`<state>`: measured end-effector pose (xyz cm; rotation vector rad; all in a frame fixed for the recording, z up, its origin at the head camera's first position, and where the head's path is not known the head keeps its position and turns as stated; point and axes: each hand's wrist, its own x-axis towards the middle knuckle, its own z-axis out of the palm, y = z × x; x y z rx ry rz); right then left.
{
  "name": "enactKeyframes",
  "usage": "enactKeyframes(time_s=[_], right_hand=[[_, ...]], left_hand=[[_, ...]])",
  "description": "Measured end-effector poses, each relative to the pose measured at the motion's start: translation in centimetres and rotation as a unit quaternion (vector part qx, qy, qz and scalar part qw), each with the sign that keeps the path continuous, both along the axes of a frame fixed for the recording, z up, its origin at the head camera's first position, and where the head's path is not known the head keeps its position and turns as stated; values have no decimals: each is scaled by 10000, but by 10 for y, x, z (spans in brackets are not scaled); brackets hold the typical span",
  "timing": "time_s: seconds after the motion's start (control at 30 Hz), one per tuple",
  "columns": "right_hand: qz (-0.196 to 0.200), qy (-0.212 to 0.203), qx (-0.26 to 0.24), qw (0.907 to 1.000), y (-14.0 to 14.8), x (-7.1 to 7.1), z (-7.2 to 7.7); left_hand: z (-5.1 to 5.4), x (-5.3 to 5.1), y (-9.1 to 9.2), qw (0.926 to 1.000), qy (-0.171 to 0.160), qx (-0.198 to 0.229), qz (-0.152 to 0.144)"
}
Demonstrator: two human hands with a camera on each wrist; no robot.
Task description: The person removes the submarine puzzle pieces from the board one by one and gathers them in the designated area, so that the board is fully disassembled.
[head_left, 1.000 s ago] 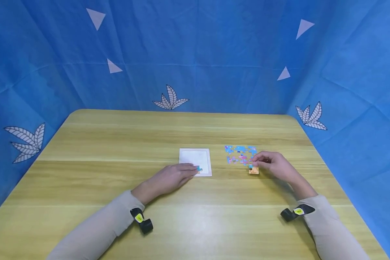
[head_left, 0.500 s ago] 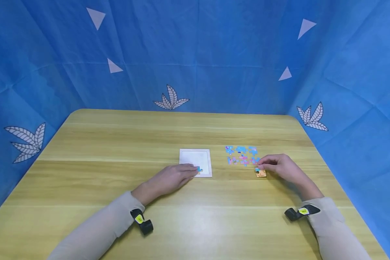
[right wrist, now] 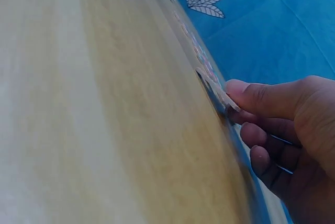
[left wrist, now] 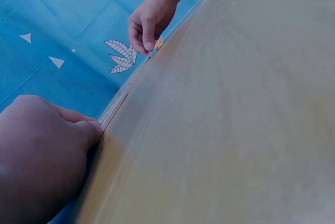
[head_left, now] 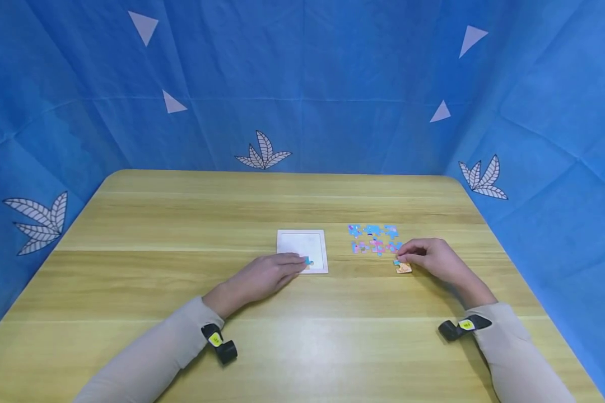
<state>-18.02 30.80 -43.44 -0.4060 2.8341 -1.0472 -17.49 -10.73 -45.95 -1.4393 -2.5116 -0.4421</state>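
My right hand (head_left: 431,258) pinches an orange-and-blue puzzle piece (head_left: 404,268) between thumb and index finger. In the right wrist view, that puzzle piece (right wrist: 215,89) is tilted at the fingertips, with the other fingers loosely bent below. To the left, my left hand (head_left: 267,275) rests its extended fingers on the near-left part of a white puzzle tray (head_left: 302,242). Beside those fingertips a small blue-and-orange puzzle piece (head_left: 308,262) lies inside the tray, partly covered by the hand. The left wrist view shows the left hand (left wrist: 47,153) low at the tray's edge.
Several blue and pink puzzle pieces (head_left: 377,246) lie in two rows between the tray and my right hand. Everything is on a wood-grain table (head_left: 206,207). A blue cloth (head_left: 302,67) with white leaf and triangle prints hangs behind and along the sides.
My right hand has shifted right with the pinched puzzle piece, away from the rows, then stayed nearly in place while the piece turned slightly. The left hand has stayed on the tray.
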Motion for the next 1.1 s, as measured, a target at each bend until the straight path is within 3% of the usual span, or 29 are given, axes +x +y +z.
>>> enactKeyframes(time_s=[0.23,0.53,0.8,1.1], right_hand=[[2,174,70,9998,1,-1,-4],[11,392,84,9992,-6,4,3],[417,461,-143,9980,-31,2,11],[961,763,-114,9924,-68,-8,18]], left_hand=[[-2,0,0,9999,105,3,13],[-3,1,2,9999,157,-21,-25],[-4,-1,1,9997,241,52,47],[-3,-2,-1,9999,86,65,70]])
